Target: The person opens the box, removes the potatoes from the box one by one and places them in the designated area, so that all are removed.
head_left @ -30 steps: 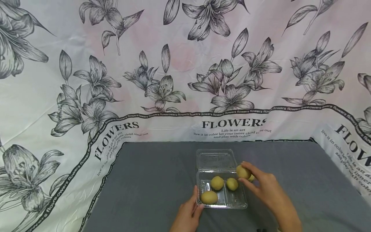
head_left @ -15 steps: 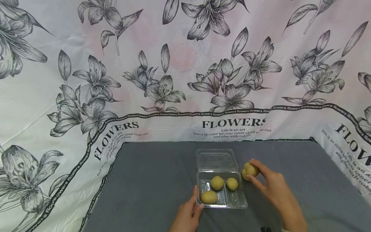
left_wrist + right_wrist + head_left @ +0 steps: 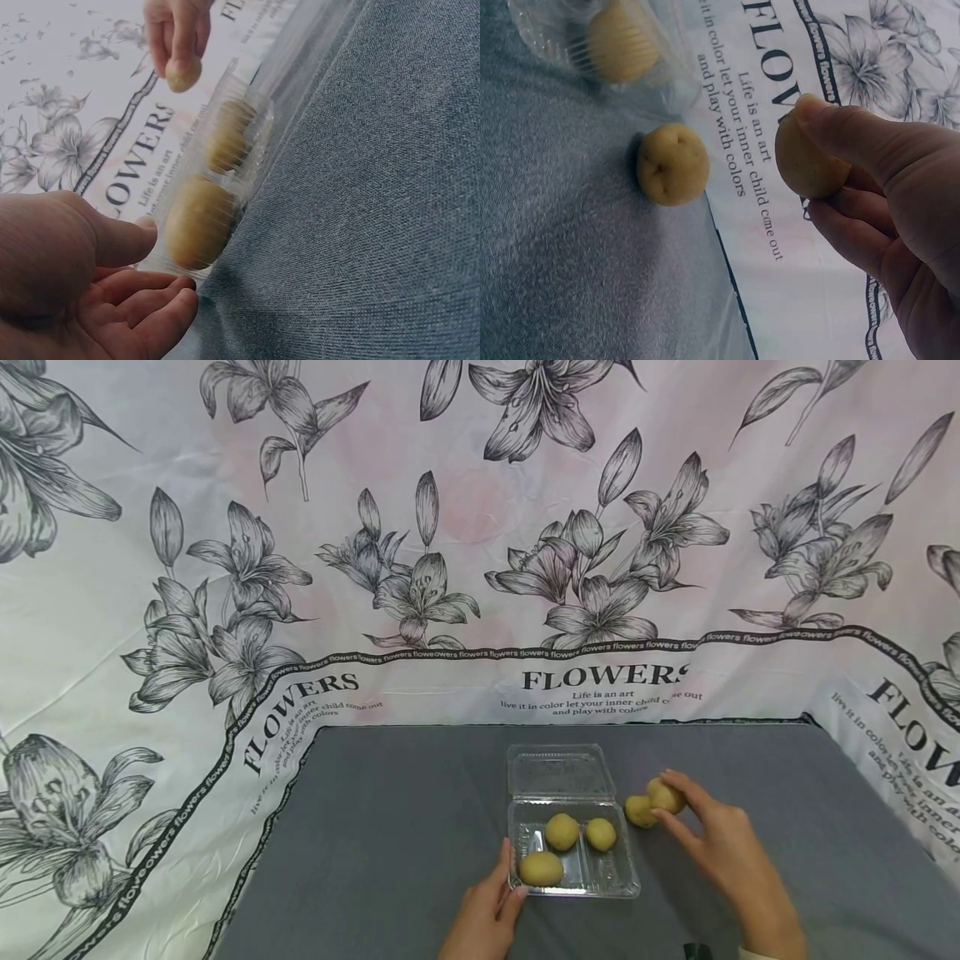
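Observation:
My right hand [image 3: 723, 847] pinches a small yellow potato [image 3: 810, 157] between thumb and fingers, to the right of the container and above the table. Just left of it, a second potato [image 3: 673, 163] lies on the cloth beside the container. The clear plastic clamshell container [image 3: 611, 883] stands with its lid [image 3: 558, 772] folded back away from me. Inside are three potatoes: a larger one [image 3: 541, 868] at the front left, one [image 3: 562, 832] behind it, and one [image 3: 601, 834] on the right. My left hand [image 3: 486, 912] holds the container's front left corner, thumb at the front.
A grey cloth [image 3: 390, 827] covers the table. Behind and at both sides hangs a white curtain [image 3: 465, 685] printed with flowers and lettering. A small black object [image 3: 697, 952] shows at the bottom edge, near the right sleeve.
The right hand has moved to the right with its potato, from the container's right edge to beyond the potato lying on the table. The left hand and container have stayed in place.

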Demonstrator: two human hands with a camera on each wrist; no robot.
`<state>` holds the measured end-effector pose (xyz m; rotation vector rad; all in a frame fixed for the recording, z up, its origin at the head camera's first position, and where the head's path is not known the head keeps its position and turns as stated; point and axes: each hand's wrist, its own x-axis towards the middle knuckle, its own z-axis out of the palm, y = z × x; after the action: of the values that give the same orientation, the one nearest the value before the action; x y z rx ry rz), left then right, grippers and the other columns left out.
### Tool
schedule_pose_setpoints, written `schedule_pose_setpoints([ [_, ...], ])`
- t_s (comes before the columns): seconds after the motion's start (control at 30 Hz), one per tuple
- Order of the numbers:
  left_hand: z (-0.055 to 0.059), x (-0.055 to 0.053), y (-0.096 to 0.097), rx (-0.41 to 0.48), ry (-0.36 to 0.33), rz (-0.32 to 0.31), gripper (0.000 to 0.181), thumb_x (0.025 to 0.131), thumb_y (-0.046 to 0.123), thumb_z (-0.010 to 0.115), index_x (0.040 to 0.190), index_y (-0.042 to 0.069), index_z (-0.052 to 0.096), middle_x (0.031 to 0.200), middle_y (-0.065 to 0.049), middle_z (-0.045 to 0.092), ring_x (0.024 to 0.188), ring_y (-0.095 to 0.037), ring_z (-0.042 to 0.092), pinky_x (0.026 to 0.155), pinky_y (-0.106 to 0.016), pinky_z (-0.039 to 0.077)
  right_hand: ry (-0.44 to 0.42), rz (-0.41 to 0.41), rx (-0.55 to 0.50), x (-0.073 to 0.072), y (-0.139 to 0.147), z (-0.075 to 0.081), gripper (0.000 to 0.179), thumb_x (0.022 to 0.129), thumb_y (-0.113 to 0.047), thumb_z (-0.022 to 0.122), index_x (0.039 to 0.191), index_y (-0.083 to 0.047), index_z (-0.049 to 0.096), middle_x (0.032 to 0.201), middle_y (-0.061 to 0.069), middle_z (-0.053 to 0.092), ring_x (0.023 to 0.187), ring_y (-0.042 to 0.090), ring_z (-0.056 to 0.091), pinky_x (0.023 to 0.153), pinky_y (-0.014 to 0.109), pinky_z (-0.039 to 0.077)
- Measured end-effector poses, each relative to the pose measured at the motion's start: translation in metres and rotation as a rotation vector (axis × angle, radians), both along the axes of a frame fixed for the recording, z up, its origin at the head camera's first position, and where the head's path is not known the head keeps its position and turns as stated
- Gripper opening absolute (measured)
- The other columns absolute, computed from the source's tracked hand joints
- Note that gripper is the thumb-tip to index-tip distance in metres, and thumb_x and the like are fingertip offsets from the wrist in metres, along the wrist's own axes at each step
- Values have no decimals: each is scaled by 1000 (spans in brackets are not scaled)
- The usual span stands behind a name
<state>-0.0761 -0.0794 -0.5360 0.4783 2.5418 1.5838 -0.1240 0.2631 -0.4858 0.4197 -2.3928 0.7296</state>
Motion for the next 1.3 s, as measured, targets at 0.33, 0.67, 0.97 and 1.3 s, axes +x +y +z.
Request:
schedule_pose_setpoints([
  [0.33,6,0,0,-16,-21,4,69,107,21,66,163,-3,33,68,15,39,65,3,46,82,-28,52,-10,-27,-5,-1,8,-6,63,73,1,92,130,-4,68,115,29,74,93,55,73,75,70,57],
  [0.67,-23,-5,-3,1,191,-26,67,110,27,61,164,0,33,72,20,36,72,3,51,77,-26,52,-68,-59,-24,0,15,-11,58,79,-2,91,133,-5,66,118,30,73,96,55,72,76,71,56],
  [0.97,-39,-10,-5,60,100,-44,70,110,33,59,165,1,30,67,18,37,53,3,32,59,-24,45,-74,-99,-31,0,24,-19,59,76,0,92,130,-3,67,117,31,73,97,57,71,76,72,55],
  [1.3,-20,-7,-2,3,28,-18,71,109,31,63,164,-1,32,68,14,42,71,1,55,79,-26,53,-191,-125,-18,2,27,-23,56,82,-4,90,132,-2,66,123,34,70,101,59,69,77,73,54],
])
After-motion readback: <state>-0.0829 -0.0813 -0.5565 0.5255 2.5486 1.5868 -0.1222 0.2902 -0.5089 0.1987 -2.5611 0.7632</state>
